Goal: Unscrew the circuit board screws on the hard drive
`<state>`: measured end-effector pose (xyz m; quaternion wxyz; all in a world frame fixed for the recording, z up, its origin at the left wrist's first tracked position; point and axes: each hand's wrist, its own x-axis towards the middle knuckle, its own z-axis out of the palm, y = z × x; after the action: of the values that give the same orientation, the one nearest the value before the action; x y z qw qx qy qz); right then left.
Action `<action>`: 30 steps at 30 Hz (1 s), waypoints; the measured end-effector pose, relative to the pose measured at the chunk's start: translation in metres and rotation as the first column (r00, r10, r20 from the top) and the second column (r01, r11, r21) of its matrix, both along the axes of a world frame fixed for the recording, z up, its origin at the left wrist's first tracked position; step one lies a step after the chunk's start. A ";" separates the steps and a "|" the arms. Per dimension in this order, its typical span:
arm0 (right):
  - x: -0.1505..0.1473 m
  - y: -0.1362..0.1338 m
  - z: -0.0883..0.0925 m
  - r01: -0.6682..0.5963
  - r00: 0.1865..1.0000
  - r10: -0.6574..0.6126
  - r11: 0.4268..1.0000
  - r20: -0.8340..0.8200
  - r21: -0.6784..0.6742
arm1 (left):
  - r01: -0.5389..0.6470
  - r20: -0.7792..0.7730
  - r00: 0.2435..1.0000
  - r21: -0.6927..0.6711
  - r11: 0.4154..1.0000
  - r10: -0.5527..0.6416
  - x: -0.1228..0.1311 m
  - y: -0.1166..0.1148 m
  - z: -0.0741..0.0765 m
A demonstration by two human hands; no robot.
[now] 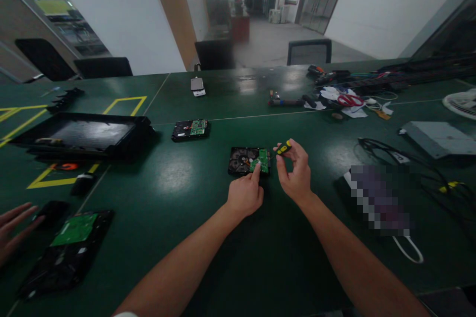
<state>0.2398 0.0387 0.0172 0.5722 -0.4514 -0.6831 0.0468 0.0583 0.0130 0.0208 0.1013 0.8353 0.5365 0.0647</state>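
Observation:
A hard drive [240, 161] lies in front of me with its green circuit board facing up. The index finger of my left hand [245, 195] is stretched out and touches the board, while the other fingers are curled and hold nothing that I can see. Pinched between the fingertips of my right hand [296, 171] is a small screwdriver [284, 147] with a yellow and black handle. It is tilted at the drive's right edge; its thin tip is too small to make out clearly.
Another hard drive [191, 129] lies farther back, and a larger one [67, 252] at the near left beside another person's hand [15, 230]. A black tray [85, 133] sits left. To the right are a blurred-out box [379, 203], black cables [386, 151] and a grey metal unit [441, 138].

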 end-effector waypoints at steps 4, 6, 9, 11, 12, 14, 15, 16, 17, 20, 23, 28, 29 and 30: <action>0.001 0.000 0.000 0.051 0.998 -0.053 0.998 0.038 0.048 | 0.004 0.003 1.000 0.011 1.000 -0.004 0.000 0.000 -0.001; 0.000 0.000 0.002 0.077 0.995 -0.081 0.995 0.061 0.066 | 0.010 0.007 1.000 0.017 1.000 -0.010 0.000 0.000 -0.001; -0.001 -0.001 0.004 0.086 0.993 -0.091 0.994 0.074 0.068 | 0.013 0.012 1.000 0.022 1.000 -0.013 -0.001 0.001 -0.001; -0.001 -0.001 0.005 0.076 0.995 -0.079 0.995 0.058 0.059 | 0.014 0.012 1.000 0.025 1.000 -0.014 -0.001 0.001 -0.001; -0.001 -0.001 0.005 0.069 0.996 -0.072 0.996 0.045 0.053 | 0.014 0.012 1.000 0.025 1.000 -0.014 -0.002 0.001 -0.001; -0.001 -0.001 0.005 0.059 0.998 -0.060 0.998 0.023 0.036 | 0.015 0.009 1.000 0.024 1.000 -0.016 -0.002 0.000 -0.001; -0.001 -0.001 0.005 0.053 0.998 -0.053 0.998 0.018 0.029 | 0.016 0.007 1.000 0.022 1.000 -0.016 -0.002 0.000 -0.001; -0.001 -0.002 0.006 0.047 0.999 -0.047 0.999 0.017 0.025 | 0.016 0.006 1.000 0.019 1.000 -0.016 -0.001 0.000 0.000; 0.000 -0.002 0.006 0.041 0.999 -0.041 0.999 0.018 0.024 | 0.013 0.004 1.000 0.017 1.000 -0.013 -0.001 0.000 0.000; 0.000 -0.003 0.006 0.036 0.999 -0.038 0.999 0.031 0.035 | 0.013 -0.001 1.000 0.011 1.000 -0.013 -0.001 0.000 0.000; 0.000 -0.003 0.006 0.064 0.997 -0.065 0.997 0.037 0.046 | 0.015 -0.001 1.000 0.016 1.000 -0.015 -0.001 0.000 0.000; -0.001 -0.002 0.005 0.067 0.997 -0.069 0.996 0.040 0.064 | 0.016 0.006 1.000 0.019 1.000 -0.016 -0.001 0.000 -0.001; -0.001 -0.002 0.005 0.066 0.997 -0.070 0.995 0.044 0.070 | 0.016 0.007 1.000 0.018 1.000 -0.016 -0.001 0.000 -0.001; -0.001 -0.002 0.006 0.069 0.996 -0.073 0.995 0.047 0.075 | 0.016 0.008 1.000 0.018 1.000 -0.016 -0.001 0.000 -0.001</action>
<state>0.2383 0.0364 0.0228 0.5724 -0.4552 -0.6819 -0.0101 0.0571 0.0131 0.0196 0.0966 0.8401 0.5289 0.0719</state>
